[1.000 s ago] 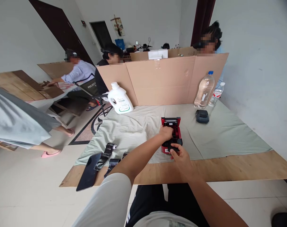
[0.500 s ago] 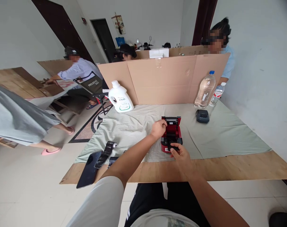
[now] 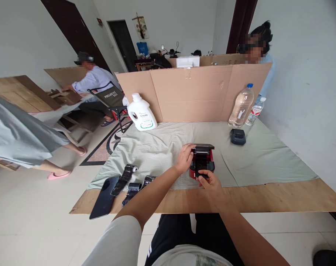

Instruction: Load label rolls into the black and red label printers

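A small red and black label printer sits on the cloth in front of me, its lid partly raised. My left hand grips the lid at its left edge, fingertips over the top. At the printer's front, my right hand pinches the end of a black label strip between thumb and fingers. The strip runs back into the printer, where a roll is hard to make out. Off to the left lie a black label roll partly unwound and another dark roll beside my left forearm.
A dark tablet overhangs the table's front left edge. A white jug, a large clear bottle, a smaller water bottle and a black device stand farther back. Behind them rises a cardboard screen. Other people are around.
My left hand has tipped the printer's lid from upright down toward the front. My right hand stays at the front with the strip.
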A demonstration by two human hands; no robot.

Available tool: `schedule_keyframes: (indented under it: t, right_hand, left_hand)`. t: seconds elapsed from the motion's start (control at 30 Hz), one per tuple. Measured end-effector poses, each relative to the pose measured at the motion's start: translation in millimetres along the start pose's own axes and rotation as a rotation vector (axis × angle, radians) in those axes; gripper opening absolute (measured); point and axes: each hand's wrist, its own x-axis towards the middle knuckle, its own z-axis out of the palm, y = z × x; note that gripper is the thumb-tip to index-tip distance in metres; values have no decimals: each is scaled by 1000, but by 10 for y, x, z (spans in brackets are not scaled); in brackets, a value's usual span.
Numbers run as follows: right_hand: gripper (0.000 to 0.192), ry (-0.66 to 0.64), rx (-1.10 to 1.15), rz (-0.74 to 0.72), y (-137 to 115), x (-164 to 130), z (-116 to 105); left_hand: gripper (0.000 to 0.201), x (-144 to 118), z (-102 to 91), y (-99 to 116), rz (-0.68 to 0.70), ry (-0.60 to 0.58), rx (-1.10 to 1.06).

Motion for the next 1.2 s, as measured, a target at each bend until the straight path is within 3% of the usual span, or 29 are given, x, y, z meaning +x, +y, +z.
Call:
schedule_keyframes:
  t: [0.27,0.4,0.47,0.57,0.67,0.87,1.0,1.1,1.2]
  right_hand:
    - [47,46,-155,-56,28,19,-88]
    - [70,218,-631,-238,25,140,-259]
    - [79,245,-884,-371,24,224,-345]
    - [77,169,-1134,-492,30,338,-425]
    - [68,91,-1250,-486,21,411,-445]
    - [57,58,-1289,-486,-63,478,-445]
    - [58,66,-1200,-488,42,475,-472]
    - [70,124,-988,-469,258,424,-472]
    - [83,196,-749,-290,439,368,-435]
  left_hand:
    - [38,-360,-48,137,-55,-173,138]
    - [42,-394,-116,174,-48,-290,206]
    - [55,-381,-155,182,-31,-352,231]
    - [79,-354,-178,192,-6,-415,273]
    - [77,-327,-156,216,-16,-421,314]
    - [68,-281,-115,265,-82,-424,319]
    - [70,-348,-83,246,-122,-385,223]
    - [82,-461,3,196,-266,-259,63]
    - [106,-553,116,116,-474,-178,-167]
